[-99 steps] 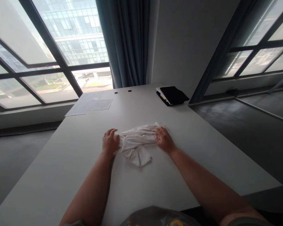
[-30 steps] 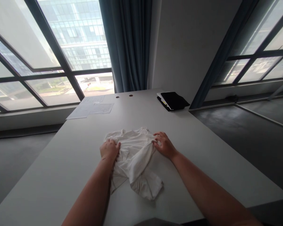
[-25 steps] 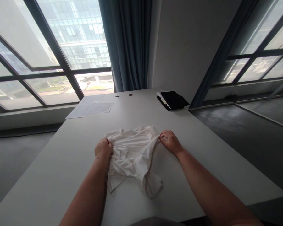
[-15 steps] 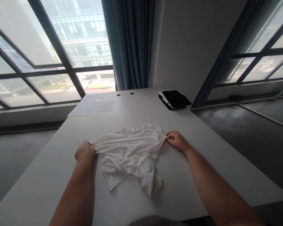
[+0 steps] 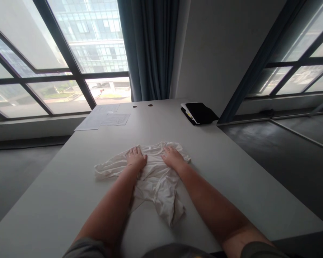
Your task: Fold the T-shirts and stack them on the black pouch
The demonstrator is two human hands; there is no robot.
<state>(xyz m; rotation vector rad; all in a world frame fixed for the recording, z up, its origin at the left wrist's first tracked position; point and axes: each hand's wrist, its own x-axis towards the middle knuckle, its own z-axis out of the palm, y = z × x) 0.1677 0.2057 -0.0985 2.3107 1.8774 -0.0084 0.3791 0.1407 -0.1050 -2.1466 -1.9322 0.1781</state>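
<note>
Both hands are down on the white shirt now, spread flat rather than gripping; the left hand (image 5: 136, 157) lies palm down near the collar, fingers fairly wide and pointing away from the person, thumb out to the side; the right hand (image 5: 172, 157) rests on the other side of the neckline, palm down as well, its fingers reaching across the fabric.

And the white shirt (image 5: 161, 172) itself, here it is, on the near-middle part of the white table (image 5: 70, 193), collar at the far side; one sleeve stretches out well to the left, creased lengthwise; the lower part is bunched and twisted towards the person, a crumpled fold hanging out between the two forearms; wrinkles run all through the body of it.

Up at the far end, on the left, sheets of paper (image 5: 90, 120) lie flat and overlapping, faint marks on them; two round holes (image 5: 135, 106) sit in the table top near the far edge; over to the right a black folder (image 5: 201, 113) lies near the edge, white pages and a bit of yellow poking out of its left side; behind it all, a blue curtain (image 5: 150, 50) hangs beside the big window (image 5: 97, 39).
</note>
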